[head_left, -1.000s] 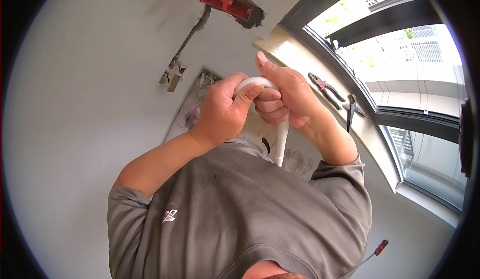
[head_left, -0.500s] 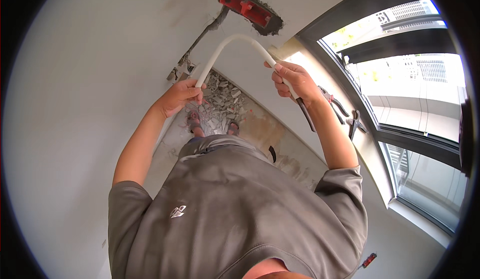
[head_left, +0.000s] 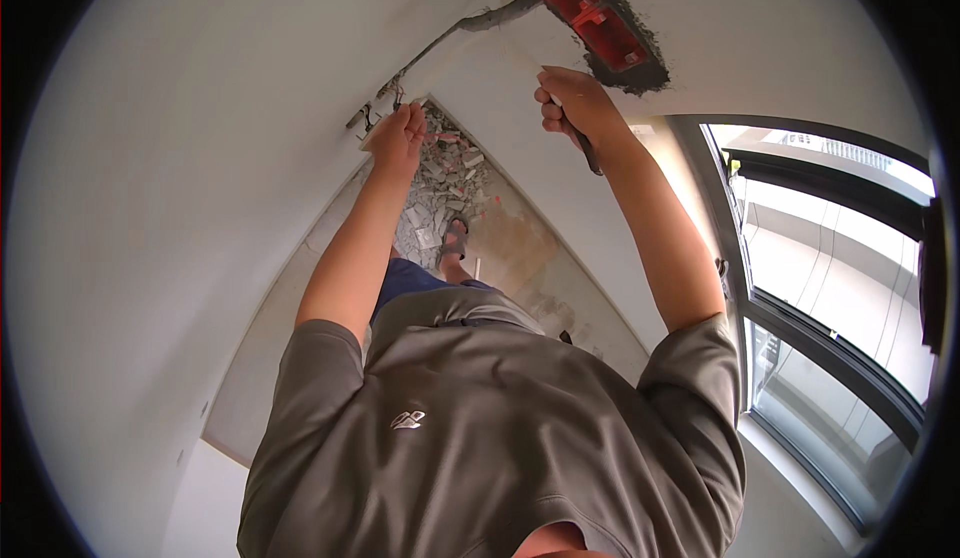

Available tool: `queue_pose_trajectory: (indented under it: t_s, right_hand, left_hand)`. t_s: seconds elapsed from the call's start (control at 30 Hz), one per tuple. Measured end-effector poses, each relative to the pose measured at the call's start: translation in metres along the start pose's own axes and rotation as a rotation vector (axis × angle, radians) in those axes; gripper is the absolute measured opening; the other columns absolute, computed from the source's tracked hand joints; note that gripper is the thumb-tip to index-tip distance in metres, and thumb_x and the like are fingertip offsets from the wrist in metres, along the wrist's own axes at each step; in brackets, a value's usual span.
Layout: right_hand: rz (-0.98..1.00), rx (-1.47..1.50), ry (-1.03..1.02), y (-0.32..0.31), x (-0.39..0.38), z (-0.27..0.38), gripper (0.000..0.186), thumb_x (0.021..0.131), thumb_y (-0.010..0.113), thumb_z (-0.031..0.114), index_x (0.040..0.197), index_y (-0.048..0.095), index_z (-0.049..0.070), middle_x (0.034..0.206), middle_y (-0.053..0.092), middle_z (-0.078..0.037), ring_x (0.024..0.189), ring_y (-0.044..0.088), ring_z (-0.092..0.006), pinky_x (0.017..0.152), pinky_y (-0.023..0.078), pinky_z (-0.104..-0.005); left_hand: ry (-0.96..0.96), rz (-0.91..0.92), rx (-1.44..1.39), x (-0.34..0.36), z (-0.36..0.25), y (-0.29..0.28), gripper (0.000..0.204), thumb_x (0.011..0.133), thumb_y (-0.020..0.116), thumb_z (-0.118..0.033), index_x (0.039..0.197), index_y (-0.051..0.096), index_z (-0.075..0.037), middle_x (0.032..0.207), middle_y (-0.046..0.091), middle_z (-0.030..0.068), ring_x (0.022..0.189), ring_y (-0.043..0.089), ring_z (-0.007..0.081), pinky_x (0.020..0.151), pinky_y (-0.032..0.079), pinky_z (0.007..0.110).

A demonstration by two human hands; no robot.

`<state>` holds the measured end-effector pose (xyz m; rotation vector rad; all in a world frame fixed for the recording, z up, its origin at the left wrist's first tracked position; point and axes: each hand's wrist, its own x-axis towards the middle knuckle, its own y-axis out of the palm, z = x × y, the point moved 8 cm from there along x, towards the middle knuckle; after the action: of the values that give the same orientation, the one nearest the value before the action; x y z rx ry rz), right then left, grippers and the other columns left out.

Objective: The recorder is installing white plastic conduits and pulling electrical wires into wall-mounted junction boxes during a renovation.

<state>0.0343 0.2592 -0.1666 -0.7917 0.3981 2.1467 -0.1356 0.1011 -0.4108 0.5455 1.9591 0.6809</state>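
Broken grey rubble (head_left: 440,180) across the stained floor (head_left: 518,246) near its corner.

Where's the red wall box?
The red wall box is at the head view's top, right of centre, above the right hand, where the dark groove ends.

Wall box (head_left: 584,10) glossy plastic; rubble (head_left: 447,180) rough; wall (head_left: 190,178) smooth, matt.

A room under renovation, shown by the red electrical box (head_left: 588,16) in rough mortar (head_left: 640,78), chased wall groove (head_left: 498,17) and rubble (head_left: 447,170).
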Motion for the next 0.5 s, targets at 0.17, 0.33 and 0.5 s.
queue_pose_trajectory:
  t_s: [0.17,0.33,0.5]
  right_hand:
    - [-0.067,-0.023,-0.018,-0.010,0.041,-0.004,0.012,0.094,0.055,0.014,0.088,0.056,0.004,0.082,0.052,-0.003,0.060,0.047,-0.0091,0.057,0.045,-0.0274]
    - [-0.089,-0.075,-0.007,-0.003,0.068,-0.009,0.013,0.094,0.055,0.014,0.089,0.055,0.003,0.083,0.053,-0.004,0.059,0.047,-0.0096,0.057,0.047,-0.0283]
    - [-0.105,-0.040,-0.039,0.005,0.076,-0.018,0.014,0.093,0.054,0.015,0.088,0.053,0.002,0.076,0.050,-0.003,0.055,0.048,-0.0097,0.054,0.050,-0.0278]
  left_hand:
    - [-0.059,-0.226,0.003,0.038,0.018,0.013,0.012,0.096,0.064,-0.016,0.103,0.062,-0.007,0.095,0.070,0.0056,0.081,0.068,0.0175,0.080,0.054,0.035]
    - [-0.002,-0.235,0.011,0.076,0.013,0.011,0.015,0.098,0.059,-0.017,0.109,0.060,-0.007,0.101,0.069,0.0043,0.086,0.065,0.0166,0.078,0.051,0.033]
    - [-0.003,-0.290,0.089,0.090,0.019,0.010,0.013,0.100,0.053,-0.016,0.108,0.059,-0.008,0.099,0.068,0.0032,0.087,0.064,0.0163,0.081,0.050,0.033]
